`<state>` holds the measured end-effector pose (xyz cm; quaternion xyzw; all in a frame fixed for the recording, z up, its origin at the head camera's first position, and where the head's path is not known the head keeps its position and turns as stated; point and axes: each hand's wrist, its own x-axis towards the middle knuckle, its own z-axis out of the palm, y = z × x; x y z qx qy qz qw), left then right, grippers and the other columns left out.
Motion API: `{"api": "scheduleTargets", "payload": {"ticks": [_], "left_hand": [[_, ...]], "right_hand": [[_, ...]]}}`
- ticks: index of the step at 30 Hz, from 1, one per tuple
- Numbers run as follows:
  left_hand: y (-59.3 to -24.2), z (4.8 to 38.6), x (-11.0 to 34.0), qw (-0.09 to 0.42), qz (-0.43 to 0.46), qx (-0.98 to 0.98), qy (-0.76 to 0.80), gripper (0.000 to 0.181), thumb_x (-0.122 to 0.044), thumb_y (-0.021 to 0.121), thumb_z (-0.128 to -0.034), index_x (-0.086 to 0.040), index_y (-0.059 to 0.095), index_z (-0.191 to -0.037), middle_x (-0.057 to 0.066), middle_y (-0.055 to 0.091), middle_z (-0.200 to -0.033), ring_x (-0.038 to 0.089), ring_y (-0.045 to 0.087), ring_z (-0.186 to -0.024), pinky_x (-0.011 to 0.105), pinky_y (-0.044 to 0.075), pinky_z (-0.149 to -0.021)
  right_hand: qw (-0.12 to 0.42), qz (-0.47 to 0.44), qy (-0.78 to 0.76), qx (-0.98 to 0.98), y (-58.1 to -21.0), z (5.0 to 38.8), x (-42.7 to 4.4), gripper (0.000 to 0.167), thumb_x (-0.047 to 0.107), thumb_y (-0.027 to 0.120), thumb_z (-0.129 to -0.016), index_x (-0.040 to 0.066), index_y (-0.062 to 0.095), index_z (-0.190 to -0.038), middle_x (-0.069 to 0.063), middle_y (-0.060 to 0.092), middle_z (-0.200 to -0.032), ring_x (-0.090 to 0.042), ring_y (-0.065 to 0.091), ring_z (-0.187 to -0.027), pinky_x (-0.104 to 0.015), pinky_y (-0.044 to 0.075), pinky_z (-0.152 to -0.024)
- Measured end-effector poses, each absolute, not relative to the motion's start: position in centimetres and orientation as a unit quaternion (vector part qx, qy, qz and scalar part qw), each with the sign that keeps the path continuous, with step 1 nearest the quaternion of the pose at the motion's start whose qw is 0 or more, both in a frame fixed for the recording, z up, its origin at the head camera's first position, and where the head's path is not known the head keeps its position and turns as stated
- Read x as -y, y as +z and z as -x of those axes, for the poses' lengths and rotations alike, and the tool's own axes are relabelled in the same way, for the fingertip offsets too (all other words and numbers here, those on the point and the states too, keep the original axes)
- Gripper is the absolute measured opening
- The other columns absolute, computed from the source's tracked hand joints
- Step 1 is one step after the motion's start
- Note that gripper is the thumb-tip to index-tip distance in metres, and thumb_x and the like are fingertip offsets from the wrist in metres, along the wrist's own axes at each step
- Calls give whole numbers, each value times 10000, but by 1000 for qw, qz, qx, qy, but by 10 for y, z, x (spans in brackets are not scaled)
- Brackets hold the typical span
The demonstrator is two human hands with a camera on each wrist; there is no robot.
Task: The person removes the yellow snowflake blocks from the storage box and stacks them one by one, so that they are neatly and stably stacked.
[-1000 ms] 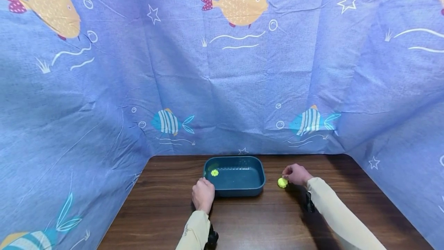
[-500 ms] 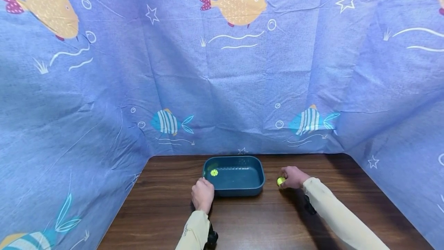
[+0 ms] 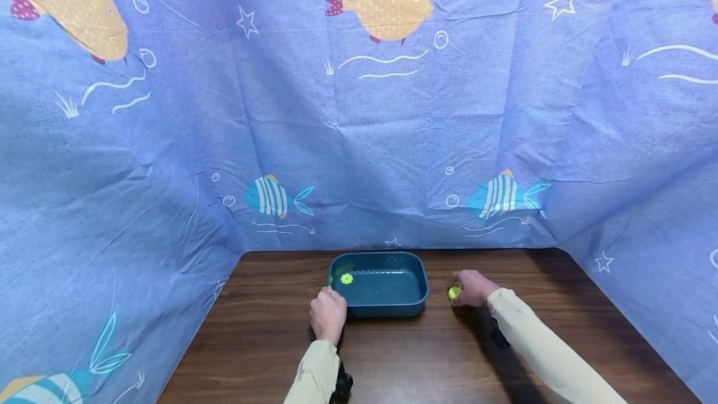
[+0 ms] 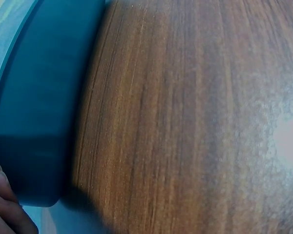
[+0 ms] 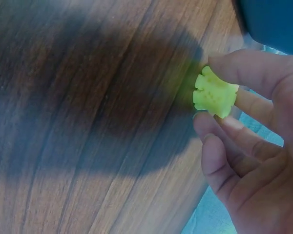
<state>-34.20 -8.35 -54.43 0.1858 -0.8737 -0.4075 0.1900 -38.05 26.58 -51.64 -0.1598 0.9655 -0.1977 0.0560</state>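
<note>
A dark teal rectangular tray (image 3: pixel 387 312) stands on the wooden table. My left hand (image 3: pixel 328 313) holds its near-left corner; in the left wrist view, the fingers (image 4: pixel 5 187) lie against the end of the tray's wall. To the right of the tray, my right hand (image 3: pixel 474 288) holds a small yellow-green piece (image 5: pixel 216 95) with a notched rim and small dimples. The thumb lies along one edge and fingertips touch the opposite side, close above the tabletop. Inside the tray, toward the left, lies a yellow-green flower-shaped piece (image 3: pixel 346 278) with a dark centre.
The dark wood table (image 3: pixel 404 360) runs back to a blue fabric curtain (image 3: pixel 387 142) printed with fish, which encloses the back and both sides. A gap of bare wood separates the tray from the right hand. Black wrist devices (image 3: pixel 343 382) sit under the sleeves.
The right hand has shifted slightly left and down, and its fingers have closed around the yellow-green piece, covering more of it. The left hand and the tray stay in place.
</note>
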Motion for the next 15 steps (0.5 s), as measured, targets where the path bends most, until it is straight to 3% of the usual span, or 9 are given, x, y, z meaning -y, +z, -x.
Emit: {"api": "scheduleTargets", "payload": {"ticks": [15], "left_hand": [[-544,341,84,192,-185,874,-406,329,-209,503,-1008,22,664,-840,265,698,-836,443,681,-789,567,529,-668]], "right_hand": [[62,156,-187,-968,-516,379,-263,261,57,822,-751,42,693,-977,-35,608,-820,-182,526,-739,-348,472,-693]]}}
